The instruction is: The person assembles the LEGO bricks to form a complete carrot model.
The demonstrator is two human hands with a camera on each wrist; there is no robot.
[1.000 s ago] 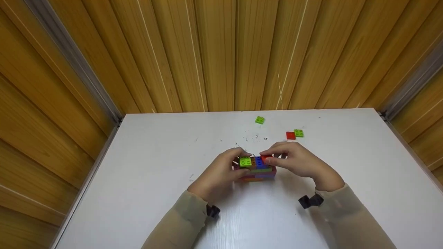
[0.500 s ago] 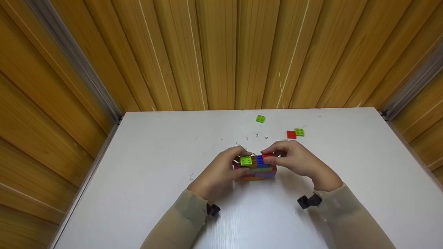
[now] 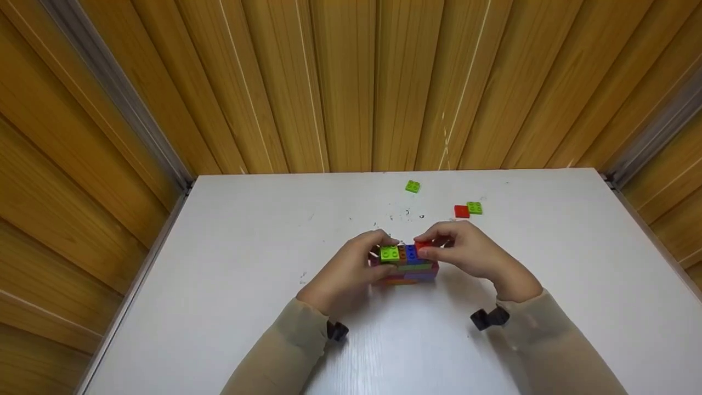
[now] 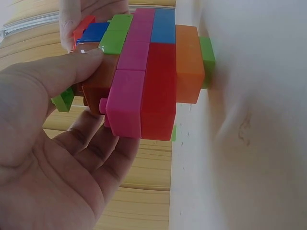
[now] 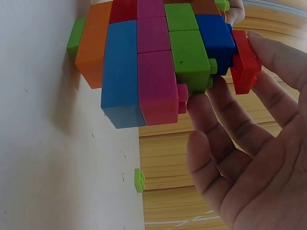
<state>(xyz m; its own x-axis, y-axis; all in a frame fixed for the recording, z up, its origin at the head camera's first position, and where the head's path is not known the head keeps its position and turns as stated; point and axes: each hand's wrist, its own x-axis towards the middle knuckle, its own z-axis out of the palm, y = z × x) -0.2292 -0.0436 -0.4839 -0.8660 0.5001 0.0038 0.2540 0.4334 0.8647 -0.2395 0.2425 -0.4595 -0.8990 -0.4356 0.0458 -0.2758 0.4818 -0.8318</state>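
A stack of toy building bricks [image 3: 415,276] stands on the white table, in several layers of orange, blue, red, pink, green and brown. My left hand [image 3: 351,269] grips its left end, thumb on the near side and fingers behind. At the top left lies a thin lime plate [image 3: 389,252]. My right hand [image 3: 473,252] pinches a flat red brick [image 5: 244,62] between thumb and forefinger at the top right corner. In the right wrist view that red brick sits against the studs of the blue brick [image 5: 216,42]; I cannot tell whether it is fully pressed down.
Beyond the hands, a lime plate [image 3: 413,186] lies near the table's back edge. Further right, a red piece [image 3: 462,211] touches another lime plate [image 3: 475,208]. Wood-patterned panels [image 3: 345,88] rise behind the white table [image 3: 247,219] and along its sides.
Both hands keep their hold on the stack and the red brick, with hardly any motion. The head view has tilted slightly, so the table sits a little higher in it.
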